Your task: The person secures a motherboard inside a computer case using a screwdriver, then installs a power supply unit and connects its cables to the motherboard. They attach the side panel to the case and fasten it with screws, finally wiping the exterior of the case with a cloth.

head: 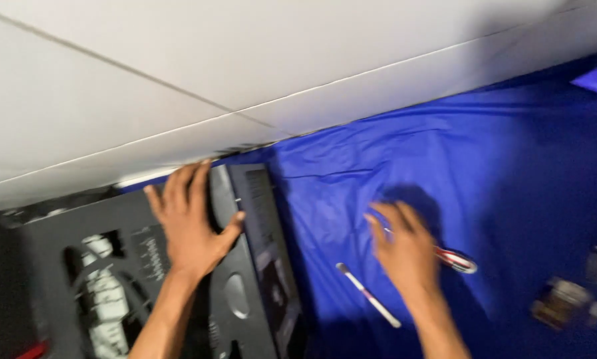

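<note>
A: Hands first. Our left hand (190, 223) lies flat and spread on the black case (145, 279) at the lower left of the frame, fingers fanned toward its top edge, thumb hooked out to the right near the raised ridge. It presses; it grips nothing.

B: And our right hand (405, 249)?

A: Open, fingers loosely curled, low over the blue cloth (391, 159) at centre right, closing on nothing that we can see. A red and white tool (456, 260) pokes out from just beyond it, and a thin white stick (368, 294) lies just to its lower left. The blur hides whether the fingers touch either.

B: So how do we handle the case well?

A: We judge that an even, flat palm keeps it from sliding on that wrinkled cloth, and we should keep it square to the pale wall (245, 60) above. The small dark objects (568, 299) at the lower right sit well apart from both hands.
</note>
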